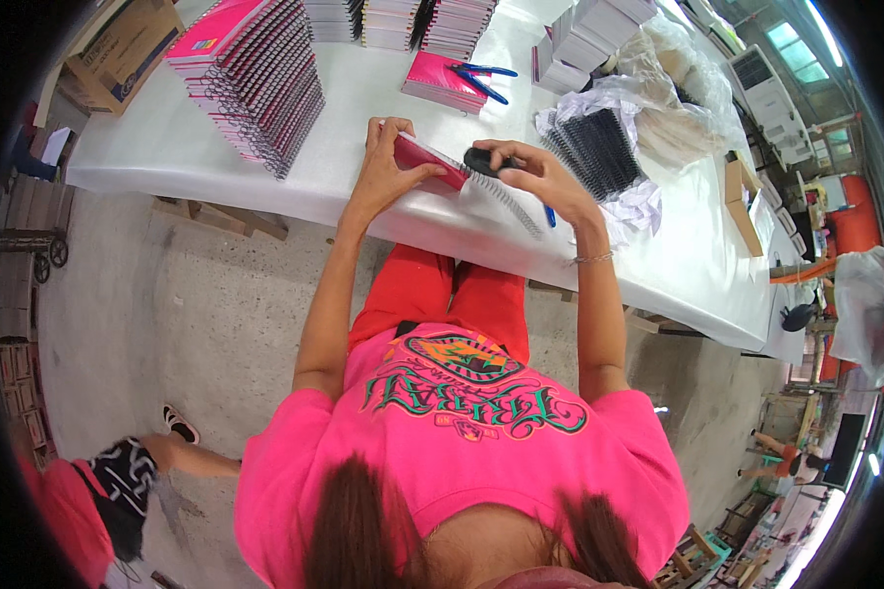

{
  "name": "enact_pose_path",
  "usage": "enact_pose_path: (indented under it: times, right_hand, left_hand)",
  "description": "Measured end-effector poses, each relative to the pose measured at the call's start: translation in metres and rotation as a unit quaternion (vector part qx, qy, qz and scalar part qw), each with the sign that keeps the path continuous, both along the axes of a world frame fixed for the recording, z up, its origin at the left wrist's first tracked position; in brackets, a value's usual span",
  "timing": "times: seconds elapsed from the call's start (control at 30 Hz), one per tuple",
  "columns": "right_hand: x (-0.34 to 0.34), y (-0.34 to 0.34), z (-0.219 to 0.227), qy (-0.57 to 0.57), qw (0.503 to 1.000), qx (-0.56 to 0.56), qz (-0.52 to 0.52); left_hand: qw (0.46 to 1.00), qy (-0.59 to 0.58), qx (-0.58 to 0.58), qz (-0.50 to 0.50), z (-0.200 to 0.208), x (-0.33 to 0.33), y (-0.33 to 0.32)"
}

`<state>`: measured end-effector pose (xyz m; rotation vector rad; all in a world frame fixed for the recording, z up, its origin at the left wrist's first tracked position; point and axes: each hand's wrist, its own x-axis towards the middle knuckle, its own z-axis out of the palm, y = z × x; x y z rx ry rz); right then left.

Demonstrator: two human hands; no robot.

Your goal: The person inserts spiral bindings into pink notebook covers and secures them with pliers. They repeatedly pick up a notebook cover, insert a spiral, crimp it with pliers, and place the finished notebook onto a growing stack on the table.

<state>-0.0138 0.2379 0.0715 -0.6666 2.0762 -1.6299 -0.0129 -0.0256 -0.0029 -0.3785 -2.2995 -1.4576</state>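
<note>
Crimson-pink rectangular paper notebook (426, 163), pale page edges. Plain black oval hand tool (480, 161). Long grey spiral wire coil (508, 202). Slim-handled blue pliers (491, 70). Tall stack of wire-bound notebooks (253, 93): bright pink top cover, sides banded pink and white. Smooth silvery-white table (123, 152). Black bundled wire coils (594, 152). Hot-pink short-sleeved T-shirt (442, 461), teal-black-orange print. Solid red fabric trousers (388, 294).

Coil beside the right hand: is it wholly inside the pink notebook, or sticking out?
Sticking out: a bare length of the coil shows beyond the pink notebook.
</note>
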Motion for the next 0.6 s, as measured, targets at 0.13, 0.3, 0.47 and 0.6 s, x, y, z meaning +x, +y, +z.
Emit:
enact_pose_path:
  times: [0.13,0.3,0.47,0.6]
  right_hand:
    - [-0.002,-0.011,-0.003,0.089,0.984,0.12,-0.1]
    - [0.003,-0.013,-0.007,0.016,0.988,0.122,-0.089]
    - [0.004,-0.008,-0.017,-0.019,0.995,0.019,-0.092]
    - [0.005,-0.006,-0.016,-0.072,0.993,-0.076,-0.057]
  left_hand:
    - [1.0,-0.004,0.0,0.001,0.003,0.0,0.0]
    - [1.0,-0.001,-0.02,-0.006,0.002,-0.004,0.002]
    - [1.0,-0.019,-0.006,-0.014,0.001,-0.004,0.003]
    - [0.999,-0.02,-0.006,-0.024,0.001,-0.007,0.001]
